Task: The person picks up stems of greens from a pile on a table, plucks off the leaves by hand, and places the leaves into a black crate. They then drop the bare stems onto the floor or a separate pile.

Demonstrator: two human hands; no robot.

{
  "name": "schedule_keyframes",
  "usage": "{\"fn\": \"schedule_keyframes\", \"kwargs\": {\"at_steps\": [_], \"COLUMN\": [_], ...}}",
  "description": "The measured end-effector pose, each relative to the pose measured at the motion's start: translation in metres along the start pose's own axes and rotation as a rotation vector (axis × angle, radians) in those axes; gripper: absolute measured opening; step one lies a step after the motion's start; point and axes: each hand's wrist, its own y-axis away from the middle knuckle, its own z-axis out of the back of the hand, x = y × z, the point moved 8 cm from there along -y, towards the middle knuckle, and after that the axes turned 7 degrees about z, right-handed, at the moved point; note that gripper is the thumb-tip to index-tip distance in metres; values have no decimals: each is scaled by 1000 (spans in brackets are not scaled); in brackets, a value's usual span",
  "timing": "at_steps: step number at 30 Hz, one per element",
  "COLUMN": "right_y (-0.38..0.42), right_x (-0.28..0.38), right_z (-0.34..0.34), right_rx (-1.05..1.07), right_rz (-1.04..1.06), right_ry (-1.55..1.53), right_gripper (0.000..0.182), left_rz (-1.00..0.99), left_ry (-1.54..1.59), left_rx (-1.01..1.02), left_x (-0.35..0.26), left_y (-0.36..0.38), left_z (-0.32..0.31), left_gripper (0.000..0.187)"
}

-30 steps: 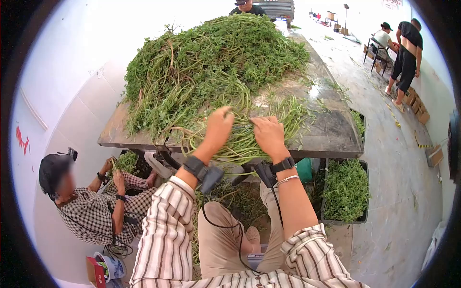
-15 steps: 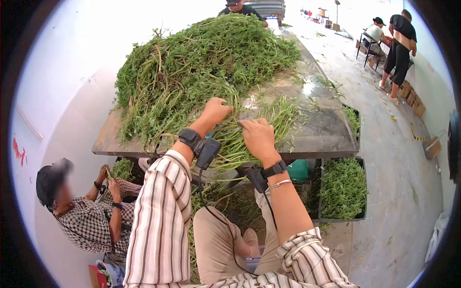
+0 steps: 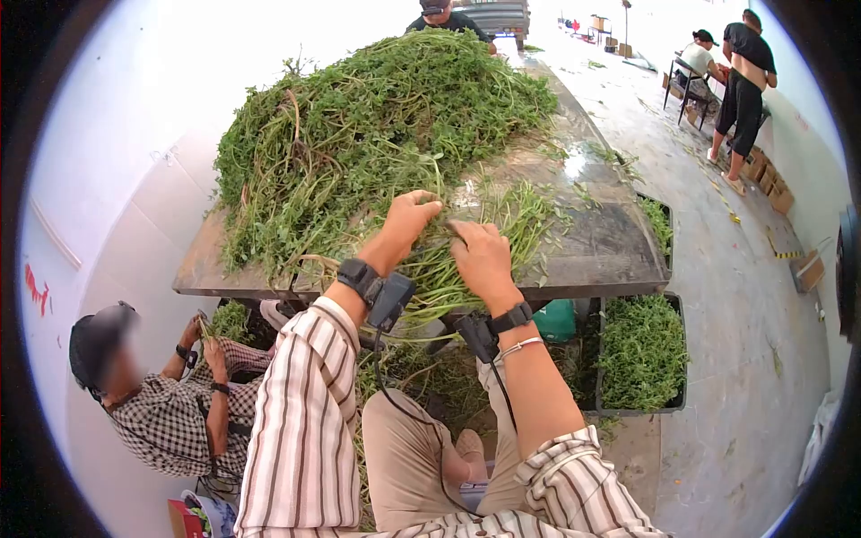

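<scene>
A large heap of leafy green stems (image 3: 359, 125) covers the far and left part of the dark table (image 3: 610, 260). My left hand (image 3: 411, 220) is closed in a pinch on a green stem at the near edge of the heap. Close to its right, my right hand (image 3: 482, 255) has its fingers pressed together; what they hold is too small to make out. Beneath and around both hands lies a loose spread of cut stems (image 3: 520, 220), some hanging over the table's front edge.
A seated person (image 3: 152, 394) in a checked shirt works at the left. Crates of greens (image 3: 640, 354) stand right of and below the table. Another person (image 3: 448, 18) is behind the heap. Two people are at the far right, near cardboard boxes (image 3: 769, 179).
My left hand has moved slightly right and down, nearer my right hand, and now pinches a stem. My right hand has barely moved.
</scene>
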Motion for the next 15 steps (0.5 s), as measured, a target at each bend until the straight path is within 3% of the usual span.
{"fn": "schedule_keyframes", "kwargs": {"at_steps": [3,5,6,8,15], "right_y": [-2,-2,-3,-4,-5], "right_x": [-11,-26,-30,-38,-31], "right_z": [5,0,-3,-8,8], "right_rx": [-76,-106,-106,-187,-245], "right_rz": [-118,-300,-298,-297,-380], "right_ry": [-173,-541,-541,-753,-1084], "right_gripper": [32,38,38,42,38], "left_rz": [-48,-275,-276,-477,-504], "left_ry": [-148,-349,-349,-566,-678], "left_rx": [-25,-59,-61,-102,-43], "left_x": [-7,-23,-21,-28,-25], "left_y": [17,34,38,51,55], "left_z": [1,-3,-4,-13,-25], "left_gripper": [19,21,21,22,21]}}
